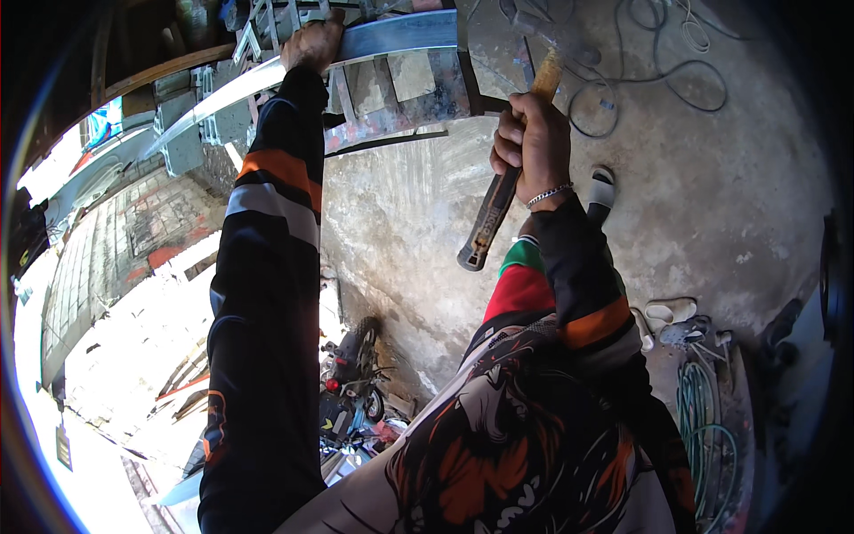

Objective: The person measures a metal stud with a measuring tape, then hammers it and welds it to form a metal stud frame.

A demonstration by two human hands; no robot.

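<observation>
My right hand [540,147] is wrapped round the handle of a hammer [492,214]. The handle's dark grip end points down toward me, and its worn yellowish part rises above my fist. The hammer's head, near the top edge, is smeared by motion. With my left arm stretched far forward, my left hand [313,44] grips a long shiny metal bar [400,36], its fingers partly hidden over the far side. The bar lies across a rusty metal frame [400,120] with crosspieces. A gap separates the hammer from the bar's right end.
Grey cable [658,80] lies looped on the concrete floor [721,196] at the far right. Pale slippers [669,311] and a coiled green hose [694,400] are to my right. A motorcycle [356,360] stands at the lower left, near scattered clutter. Metal pieces crowd the far left.
</observation>
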